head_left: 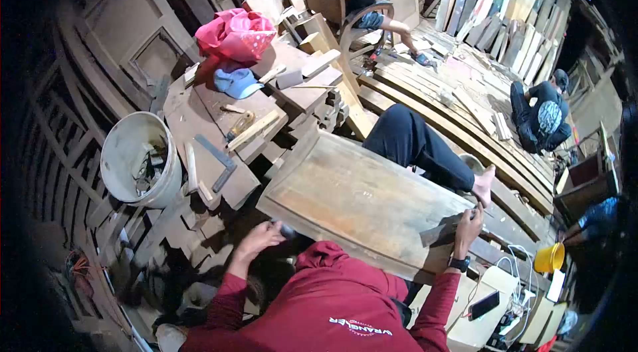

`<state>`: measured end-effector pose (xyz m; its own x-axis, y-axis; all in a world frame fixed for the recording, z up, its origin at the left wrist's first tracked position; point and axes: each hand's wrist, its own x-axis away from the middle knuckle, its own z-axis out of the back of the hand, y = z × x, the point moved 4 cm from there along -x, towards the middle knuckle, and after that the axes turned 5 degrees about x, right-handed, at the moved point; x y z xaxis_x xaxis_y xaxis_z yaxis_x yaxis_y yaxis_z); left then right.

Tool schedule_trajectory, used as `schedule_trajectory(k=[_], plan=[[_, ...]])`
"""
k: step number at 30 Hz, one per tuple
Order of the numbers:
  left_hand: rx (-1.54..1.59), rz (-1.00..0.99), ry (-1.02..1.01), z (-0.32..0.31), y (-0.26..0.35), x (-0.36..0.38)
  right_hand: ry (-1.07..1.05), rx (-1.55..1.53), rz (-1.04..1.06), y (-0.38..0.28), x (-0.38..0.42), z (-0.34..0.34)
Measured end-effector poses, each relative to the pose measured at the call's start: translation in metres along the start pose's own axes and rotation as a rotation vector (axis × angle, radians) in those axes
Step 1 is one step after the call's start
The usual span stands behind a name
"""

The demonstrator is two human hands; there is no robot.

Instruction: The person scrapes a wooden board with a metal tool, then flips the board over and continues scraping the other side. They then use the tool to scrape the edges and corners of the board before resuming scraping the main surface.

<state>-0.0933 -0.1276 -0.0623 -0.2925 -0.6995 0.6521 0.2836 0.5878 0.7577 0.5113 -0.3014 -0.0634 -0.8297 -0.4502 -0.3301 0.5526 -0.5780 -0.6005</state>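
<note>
A wide wooden panel [359,192] with a raised border lies tilted across my lap, over my dark trousers. My left hand [261,237] is beside its near left edge, fingers curled at a small dark rounded object [287,231] whose kind I cannot make out. At the panel's right end is my right hand [469,224], closed, with a dark watch [458,263] on the wrist. Whatever its fingers hold is too small to name. A dark, flat rectangular patch [438,235] shows on the panel beside this hand.
A bench [229,186] at left bears a metal square [216,162], a blue cap [237,83] and a pink bag [236,36]. A white bucket [113,166] stands beside it. Long planks [458,132] lie ahead. Several people sit around. A phone [484,305] lies at right.
</note>
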Motion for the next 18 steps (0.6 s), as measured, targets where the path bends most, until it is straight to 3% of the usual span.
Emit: schedule_trajectory(k=[3,5,7,8,14,17,18], plan=[[0.337,-0.113,-0.1,-0.039,-0.05,-0.035,-0.027,-0.016,-0.208,0.001,-0.003,0.007],[0.468,-0.371,-0.02,-0.059,-0.056,-0.055,-0.028,0.047,-0.241,0.015,-0.008,0.004],[0.877,-0.295,-0.083,-0.094,0.008,-0.029,-0.042,0.071,-0.308,0.015,-0.013,0.007],[0.888,-0.347,-0.163,-0.092,0.013,-0.035,-0.022,0.104,-0.313,0.019,-0.016,0.006],[0.869,-0.476,0.078,-0.061,0.075,-0.056,0.033,-0.017,-0.31,-0.036,-0.01,0.045],[0.866,-0.534,0.105,-0.045,0.112,-0.074,0.056,-0.246,-0.258,-0.069,-0.006,0.06],[0.88,-0.528,0.106,-0.041,0.119,-0.08,0.046,-0.274,-0.333,-0.07,-0.004,0.059]])
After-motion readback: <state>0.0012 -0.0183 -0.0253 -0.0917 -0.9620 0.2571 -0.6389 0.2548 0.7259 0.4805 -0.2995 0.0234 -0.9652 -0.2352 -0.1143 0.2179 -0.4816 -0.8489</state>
